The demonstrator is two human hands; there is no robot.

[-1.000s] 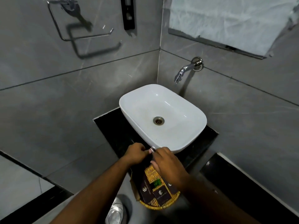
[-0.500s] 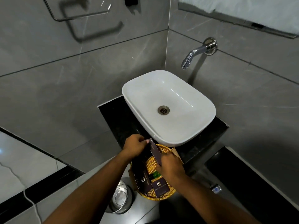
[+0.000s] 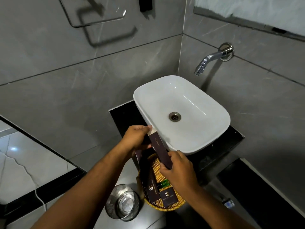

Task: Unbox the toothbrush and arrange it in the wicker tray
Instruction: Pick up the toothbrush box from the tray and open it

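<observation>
A long dark brown toothbrush box (image 3: pixel 159 149) is held tilted above the wicker tray (image 3: pixel 171 208). My left hand (image 3: pixel 137 138) pinches its upper end, where a pale flap shows. My right hand (image 3: pixel 179 171) grips its lower end. The toothbrush itself is hidden. The round yellow wicker tray rests on the black counter in front of the sink and holds two other dark boxes (image 3: pixel 151 187) and a small green item (image 3: pixel 164 183).
A white basin (image 3: pixel 203 141) sits on a black counter (image 3: pixel 231 139) under a chrome wall tap (image 3: pixel 212 58). A steel bin (image 3: pixel 122 205) stands on the floor to the left of the tray. Grey tiled walls close in at the back and right.
Both hands have lifted the long box up out of the tray. The camera has tilted down and moved closer.
</observation>
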